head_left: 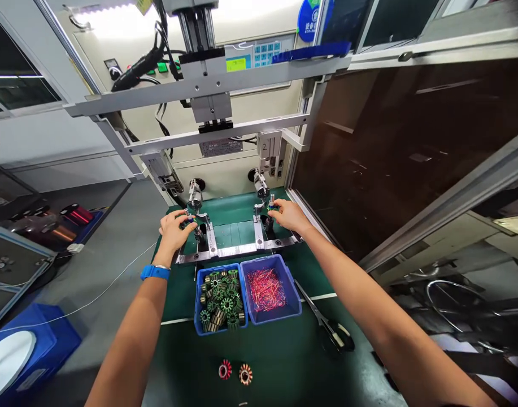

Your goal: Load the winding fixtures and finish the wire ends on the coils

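My left hand [176, 229] has its fingers closed round a small green-and-metal core [191, 219] at the left post of the machine fixture [235, 250]. At the right post, my right hand [287, 214] pinches another small green-and-metal core [271, 207] between thumb and fingers. Just in front of the fixture, a blue bin [196, 308] holds several green toothed cores [220, 299]. Touching it on the right, a purple-blue bin [293, 294] holds thin red and blue pieces [266, 289].
Scissors [322, 319] lie right of the bins. A red wound core [225, 369] and a copper-coloured one [246, 374] rest near the front. Metal crossbars [216, 135] and two winding heads [195, 195] stand over the fixture. A brown panel flanks the right side.
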`<action>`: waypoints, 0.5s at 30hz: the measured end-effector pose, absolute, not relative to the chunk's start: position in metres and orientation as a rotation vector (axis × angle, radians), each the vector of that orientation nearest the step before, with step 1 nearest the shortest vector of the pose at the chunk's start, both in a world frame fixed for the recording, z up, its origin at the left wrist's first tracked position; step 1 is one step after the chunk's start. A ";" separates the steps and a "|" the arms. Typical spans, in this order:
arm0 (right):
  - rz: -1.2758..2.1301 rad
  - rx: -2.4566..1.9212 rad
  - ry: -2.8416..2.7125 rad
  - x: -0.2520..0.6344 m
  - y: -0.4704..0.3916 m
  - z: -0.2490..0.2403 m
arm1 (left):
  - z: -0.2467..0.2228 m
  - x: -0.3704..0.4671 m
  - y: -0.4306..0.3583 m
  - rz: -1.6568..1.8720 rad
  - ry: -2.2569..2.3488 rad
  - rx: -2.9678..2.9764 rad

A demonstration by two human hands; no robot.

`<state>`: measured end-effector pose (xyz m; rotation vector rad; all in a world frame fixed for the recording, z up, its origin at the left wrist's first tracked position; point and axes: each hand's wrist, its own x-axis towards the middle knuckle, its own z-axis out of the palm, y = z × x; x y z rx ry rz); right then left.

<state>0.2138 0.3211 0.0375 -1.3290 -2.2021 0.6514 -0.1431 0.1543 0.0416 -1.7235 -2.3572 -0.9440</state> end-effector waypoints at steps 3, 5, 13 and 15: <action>0.623 -1.329 -2.138 0.210 0.322 0.033 | 0.040 -0.144 0.156 -0.917 -2.355 -1.724; 0.649 -1.314 -2.110 0.208 0.318 0.036 | 0.043 -0.143 0.157 -0.915 -2.354 -1.741; 0.862 -1.167 -2.086 0.300 0.215 0.048 | 0.039 -0.151 0.060 -1.109 -2.273 -1.677; 0.854 -1.225 -2.122 0.359 0.170 0.025 | 0.017 -0.153 -0.015 -1.142 -2.343 -1.647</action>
